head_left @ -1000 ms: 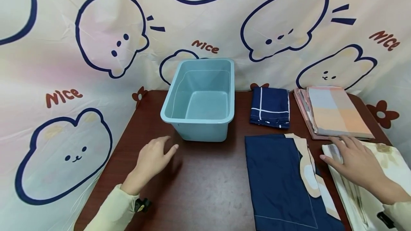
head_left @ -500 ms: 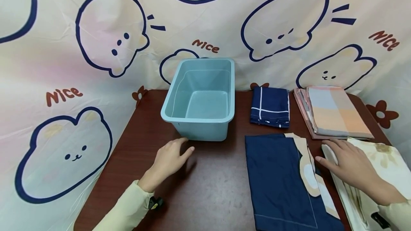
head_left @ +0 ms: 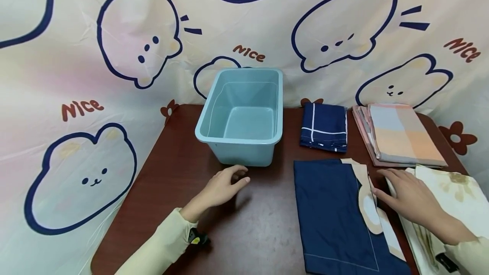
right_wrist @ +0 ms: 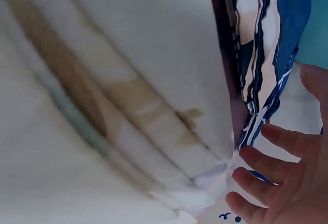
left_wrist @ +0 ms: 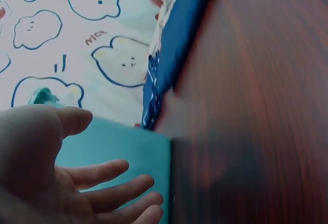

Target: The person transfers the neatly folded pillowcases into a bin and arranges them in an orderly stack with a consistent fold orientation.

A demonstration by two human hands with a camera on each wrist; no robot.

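In the head view my left hand (head_left: 218, 189) hovers over the brown table in front of a light blue bin (head_left: 244, 154), fingers relaxed and holding nothing. The left wrist view shows the same hand (left_wrist: 97, 183) with its fingers spread beside the bin (left_wrist: 133, 144). My right hand (head_left: 414, 198) is above the folded cream cloth (head_left: 464, 194), its thumb towards the folded navy cloth (head_left: 328, 211) with beige shapes. Seen from the right wrist, that hand (right_wrist: 292, 178) has parted fingers and grips nothing, near the cream cloth's folds (right_wrist: 154, 106).
Behind the navy cloth lies a smaller blue cloth (head_left: 324, 126) with white lines. A pink, grey and orange checked stack of cloth (head_left: 406, 133) is at the back right. A printed curtain (head_left: 237, 24) hangs behind the table (head_left: 168, 160).
My left hand has moved right along the front of the bin. My right hand has shifted slightly left, towards the navy cloth. The head view has turned slightly left.
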